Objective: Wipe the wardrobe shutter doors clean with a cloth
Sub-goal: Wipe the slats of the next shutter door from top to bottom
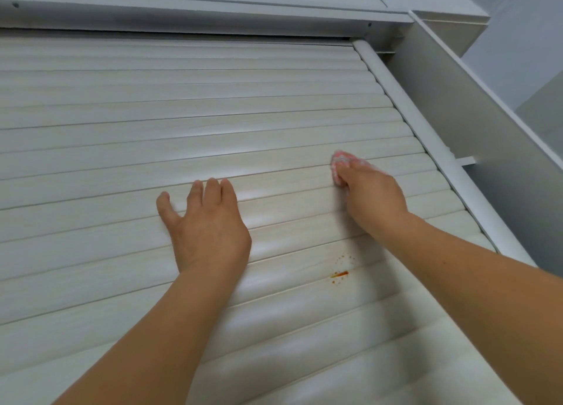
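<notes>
Wiping the shutter door point(189, 136), I keep a bunched pink cloth point(340, 160) clamped in my right hand point(373, 196), pressed on a slat near the right frame rail point(426, 136). My left hand point(207, 225) lies flat and empty, fingers spread, probably to brace. An orange stain point(339, 274) waits below the cloth, unwiped.

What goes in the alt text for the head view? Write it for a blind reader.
A person's right hand presses a pink cloth against a pale slatted shutter door, while the left hand rests flat beside it. An orange-red stain lies below the cloth, untouched.
</notes>
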`<control>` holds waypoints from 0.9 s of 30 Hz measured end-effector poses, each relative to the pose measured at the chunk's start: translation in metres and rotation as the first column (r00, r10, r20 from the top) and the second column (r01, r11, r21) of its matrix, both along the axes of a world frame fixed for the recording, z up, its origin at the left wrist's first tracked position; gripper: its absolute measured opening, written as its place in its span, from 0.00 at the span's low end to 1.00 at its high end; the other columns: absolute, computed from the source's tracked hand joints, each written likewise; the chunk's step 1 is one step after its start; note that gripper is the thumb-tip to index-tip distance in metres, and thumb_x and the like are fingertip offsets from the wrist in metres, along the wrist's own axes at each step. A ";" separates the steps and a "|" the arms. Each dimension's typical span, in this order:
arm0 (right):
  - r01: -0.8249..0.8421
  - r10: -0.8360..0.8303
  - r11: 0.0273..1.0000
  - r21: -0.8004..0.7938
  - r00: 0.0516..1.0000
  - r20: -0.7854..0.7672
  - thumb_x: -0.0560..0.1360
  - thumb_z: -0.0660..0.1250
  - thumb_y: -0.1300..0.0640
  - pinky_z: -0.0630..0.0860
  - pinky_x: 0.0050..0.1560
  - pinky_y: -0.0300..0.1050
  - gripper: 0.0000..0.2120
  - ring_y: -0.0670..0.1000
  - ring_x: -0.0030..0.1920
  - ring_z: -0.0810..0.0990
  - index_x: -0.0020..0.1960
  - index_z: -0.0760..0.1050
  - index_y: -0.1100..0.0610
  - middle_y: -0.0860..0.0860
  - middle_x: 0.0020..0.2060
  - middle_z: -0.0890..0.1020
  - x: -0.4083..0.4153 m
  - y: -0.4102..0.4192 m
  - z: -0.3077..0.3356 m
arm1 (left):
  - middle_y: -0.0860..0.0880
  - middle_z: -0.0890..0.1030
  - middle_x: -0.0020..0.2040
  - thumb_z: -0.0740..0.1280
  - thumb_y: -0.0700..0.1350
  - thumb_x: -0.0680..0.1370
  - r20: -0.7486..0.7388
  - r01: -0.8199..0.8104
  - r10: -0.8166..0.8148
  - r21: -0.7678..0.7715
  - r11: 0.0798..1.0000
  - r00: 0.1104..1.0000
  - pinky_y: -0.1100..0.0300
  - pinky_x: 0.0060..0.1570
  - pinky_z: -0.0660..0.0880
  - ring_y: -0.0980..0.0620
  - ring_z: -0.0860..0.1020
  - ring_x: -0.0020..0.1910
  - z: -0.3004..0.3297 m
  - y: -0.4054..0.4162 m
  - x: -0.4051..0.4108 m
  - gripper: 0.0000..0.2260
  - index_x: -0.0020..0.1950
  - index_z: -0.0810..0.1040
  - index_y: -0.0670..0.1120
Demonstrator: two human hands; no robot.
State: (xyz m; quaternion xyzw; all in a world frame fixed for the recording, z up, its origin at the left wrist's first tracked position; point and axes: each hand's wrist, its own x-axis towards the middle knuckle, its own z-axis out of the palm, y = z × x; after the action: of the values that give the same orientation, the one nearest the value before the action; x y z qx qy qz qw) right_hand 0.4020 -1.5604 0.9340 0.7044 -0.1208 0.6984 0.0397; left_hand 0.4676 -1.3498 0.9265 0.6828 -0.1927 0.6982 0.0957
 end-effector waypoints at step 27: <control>-0.001 -0.010 0.976 0.217 0.999 0.046 0.76 0.54 0.66 0.65 0.40 0.43 0.11 0.57 0.49 0.76 0.53 0.67 0.54 0.55 0.52 0.76 -0.034 -0.113 -0.010 | 0.44 0.74 0.63 0.52 0.34 0.70 0.075 0.113 -0.107 -0.069 0.991 0.991 0.42 0.65 0.45 0.42 0.66 0.68 0.001 -0.092 -0.019 0.23 0.63 0.73 0.45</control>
State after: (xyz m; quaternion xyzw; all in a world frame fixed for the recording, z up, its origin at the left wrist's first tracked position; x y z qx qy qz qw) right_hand 0.3675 -1.6737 0.9244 0.6876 -0.1987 0.6973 -0.0387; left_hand 0.4482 -1.4423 0.9279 0.6418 -0.2078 0.7224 0.1519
